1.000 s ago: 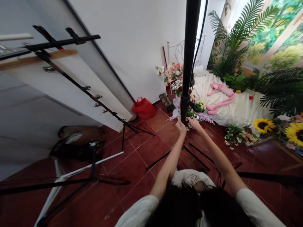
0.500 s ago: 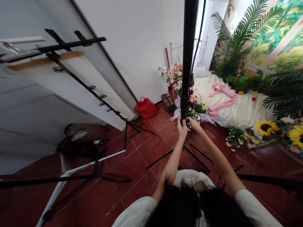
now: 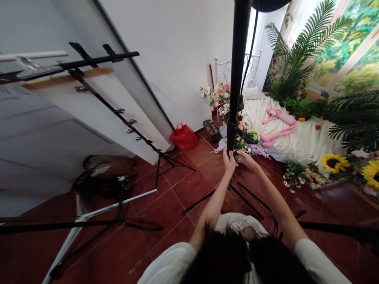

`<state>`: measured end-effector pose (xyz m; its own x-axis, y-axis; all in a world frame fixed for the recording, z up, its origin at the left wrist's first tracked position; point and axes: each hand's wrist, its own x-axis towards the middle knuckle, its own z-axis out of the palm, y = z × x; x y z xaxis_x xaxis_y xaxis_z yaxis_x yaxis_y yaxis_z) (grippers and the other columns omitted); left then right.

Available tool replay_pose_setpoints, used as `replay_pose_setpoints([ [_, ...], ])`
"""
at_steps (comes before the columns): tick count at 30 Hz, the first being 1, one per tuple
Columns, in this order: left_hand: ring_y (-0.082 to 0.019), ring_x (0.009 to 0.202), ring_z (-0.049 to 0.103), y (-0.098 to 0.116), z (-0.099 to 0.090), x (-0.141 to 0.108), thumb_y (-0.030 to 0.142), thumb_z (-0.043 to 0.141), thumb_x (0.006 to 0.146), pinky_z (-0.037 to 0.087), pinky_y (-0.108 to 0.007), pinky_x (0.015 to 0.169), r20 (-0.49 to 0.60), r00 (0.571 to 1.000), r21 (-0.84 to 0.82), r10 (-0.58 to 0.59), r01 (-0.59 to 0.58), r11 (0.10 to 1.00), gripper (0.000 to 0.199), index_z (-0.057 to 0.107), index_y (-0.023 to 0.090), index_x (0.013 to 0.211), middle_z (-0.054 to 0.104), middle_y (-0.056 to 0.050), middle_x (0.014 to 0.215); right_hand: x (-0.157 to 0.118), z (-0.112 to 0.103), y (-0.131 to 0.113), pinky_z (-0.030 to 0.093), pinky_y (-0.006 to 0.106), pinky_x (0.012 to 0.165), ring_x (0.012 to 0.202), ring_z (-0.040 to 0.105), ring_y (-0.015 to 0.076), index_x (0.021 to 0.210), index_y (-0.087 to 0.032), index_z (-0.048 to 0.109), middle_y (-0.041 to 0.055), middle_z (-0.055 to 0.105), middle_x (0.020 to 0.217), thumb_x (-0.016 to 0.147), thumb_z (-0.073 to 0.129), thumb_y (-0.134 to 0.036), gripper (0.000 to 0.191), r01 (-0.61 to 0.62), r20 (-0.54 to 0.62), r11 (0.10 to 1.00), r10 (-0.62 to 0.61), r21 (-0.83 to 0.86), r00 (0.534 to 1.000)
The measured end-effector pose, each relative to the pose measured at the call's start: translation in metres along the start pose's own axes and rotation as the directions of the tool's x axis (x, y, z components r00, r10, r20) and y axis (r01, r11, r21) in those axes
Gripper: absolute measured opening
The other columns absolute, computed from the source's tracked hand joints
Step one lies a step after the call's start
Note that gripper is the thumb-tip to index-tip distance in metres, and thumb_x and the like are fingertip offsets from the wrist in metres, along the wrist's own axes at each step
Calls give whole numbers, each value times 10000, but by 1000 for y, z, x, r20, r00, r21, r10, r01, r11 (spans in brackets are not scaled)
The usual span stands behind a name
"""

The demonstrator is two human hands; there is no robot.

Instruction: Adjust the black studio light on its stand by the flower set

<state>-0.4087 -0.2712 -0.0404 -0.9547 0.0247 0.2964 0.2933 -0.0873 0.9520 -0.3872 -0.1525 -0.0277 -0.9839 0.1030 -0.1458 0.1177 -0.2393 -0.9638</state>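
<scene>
The person's left hand (image 3: 229, 162) is wrapped around a tall, black, cylindrical pole (image 3: 237, 83), just below its thick black collar (image 3: 232, 127), with the thumb lying up along the shaft. The pole stands upright on the reddish-brown tiled floor (image 3: 195, 179), its thin black legs (image 3: 247, 199) spread below the hands, and a thin black cord (image 3: 248, 51) hangs beside it.

Over the last second the clearest change is in the person's right hand (image 3: 246, 159): it seems to have turned at the wrist, and its fingers look more bent beside the pole. Whether those fingertips grip a small part there or merely touch it, one cannot tell. The left hand has kept to the same stretch of pole, its thumb now plainer to see. To judge by this, the left hand steadies the pole while the right works at its side. A dark, rounded shape (image 3: 271, 3) has also come into view at the top edge.

Among the containers, a shiny red plastic carrier bag (image 3: 185, 137) sits on the floor near the white wall (image 3: 177, 59), its handles up; its contents are hidden. Farther left lies a dark brown-and-black soft bundle (image 3: 108, 171), perhaps a bag, with something pale on top; what it may hold is not visible.
</scene>
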Motion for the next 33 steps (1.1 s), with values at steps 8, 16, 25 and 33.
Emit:
replay_pose_setpoints([
  [8,-198,945,596,2,0,1,613,369,933,474,-345,899,8,999,-8,50,-50,999,469,554,199,1052,625,-92,983,-3,-18,-21,559,264,730,780,665,147,1101,-224,647,34,724,932,774,619,-182,331,-195,181,978,178,77,967],
  [16,-206,988,606,-5,1,2,597,373,940,479,-358,918,9,999,-13,43,-43,999,456,559,200,1066,633,-106,1026,-3,-14,2,544,279,803,845,660,139,1106,-269,627,0,723,972,752,615,-206,360,-241,211,923,182,301,960],
  [25,-203,962,608,-2,2,2,595,377,938,474,-363,930,11,998,-16,63,-63,998,451,561,196,1039,637,-98,1000,12,15,8,514,294,848,866,648,176,760,-231,547,-7,702,821,570,533,-123,220,-12,-19,965,17,261,1000],
  [33,-213,975,606,1,0,2,633,350,928,473,-374,926,26,998,7,51,-51,999,506,563,189,1043,643,-110,1000,21,3,3,468,352,939,961,614,203,438,-203,384,29,737,1032,565,549,-194,209,115,-79,993,-118,-38,990],
])
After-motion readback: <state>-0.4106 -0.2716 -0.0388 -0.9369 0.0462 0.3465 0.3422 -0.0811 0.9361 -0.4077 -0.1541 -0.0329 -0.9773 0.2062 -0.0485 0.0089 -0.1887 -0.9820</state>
